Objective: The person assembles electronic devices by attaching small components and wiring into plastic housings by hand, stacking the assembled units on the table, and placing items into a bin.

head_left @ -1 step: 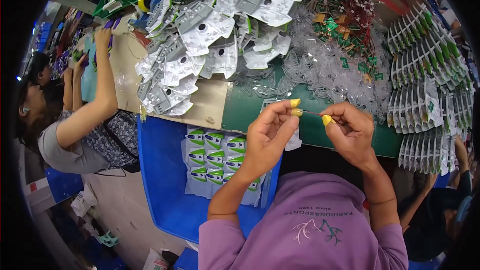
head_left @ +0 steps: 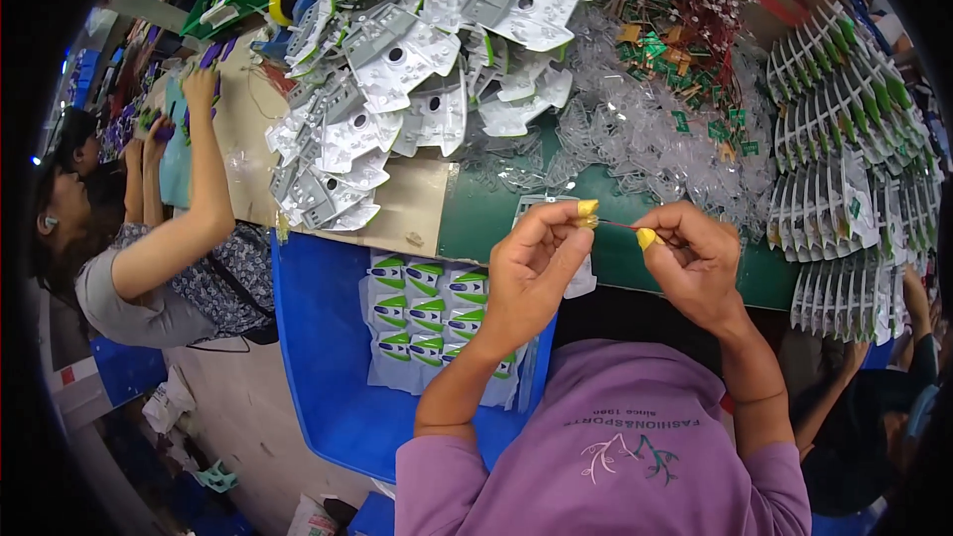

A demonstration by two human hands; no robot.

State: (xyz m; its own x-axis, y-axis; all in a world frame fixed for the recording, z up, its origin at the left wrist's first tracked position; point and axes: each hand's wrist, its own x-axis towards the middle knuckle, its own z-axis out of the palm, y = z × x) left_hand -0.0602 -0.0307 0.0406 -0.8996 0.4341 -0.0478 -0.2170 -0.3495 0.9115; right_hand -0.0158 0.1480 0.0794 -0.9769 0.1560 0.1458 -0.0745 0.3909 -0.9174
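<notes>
Thin red wire point(head_left: 617, 225) pinched between 2 hands point(head_left: 615, 268) above green table point(head_left: 476, 223).

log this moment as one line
left hand: pinching thin wire | right hand: pinching wire's other end | below: blue bin

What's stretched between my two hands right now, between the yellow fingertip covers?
In the head view, a thin reddish wire spans the gap between the left hand and the right hand, pinched at each end by yellow-capped fingertips; green tabletop lies behind it.
</notes>
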